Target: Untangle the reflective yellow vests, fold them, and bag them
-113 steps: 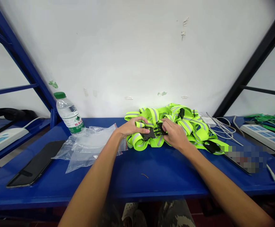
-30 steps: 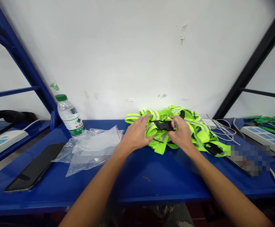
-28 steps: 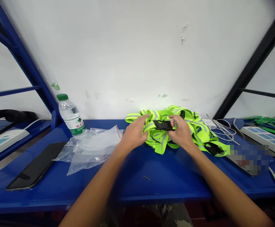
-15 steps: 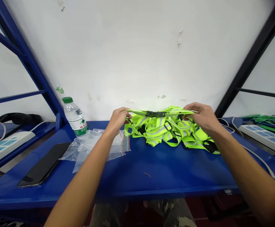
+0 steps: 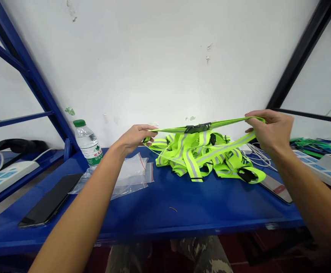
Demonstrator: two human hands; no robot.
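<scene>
A yellow-green reflective strap [image 5: 228, 122] is stretched between my two hands above the table. My left hand [image 5: 138, 137] pinches its left end, and my right hand [image 5: 272, 127] grips the other end, higher and farther out. A black buckle [image 5: 197, 128] sits mid-strap and looks fastened. Beneath it lies a tangled heap of similar reflective straps [image 5: 188, 161] with grey stripes and black fittings. From my right hand one strap length slopes down into that heap. Parts of my fingertips are hidden behind the strap.
Clear zip bags [image 5: 131, 176] lie left of the heap, near a water bottle [image 5: 88, 144] with a green cap. A black phone [image 5: 51, 199] is at left, another phone [image 5: 276, 189] at right. Power strips [image 5: 8, 174] and white cables [image 5: 258, 156] flank the blue table [image 5: 199, 212].
My right hand has moved right and up, drawing the strap taut and lifting a length from the heap. My left hand has shifted slightly left. The phone at right has come into view.
</scene>
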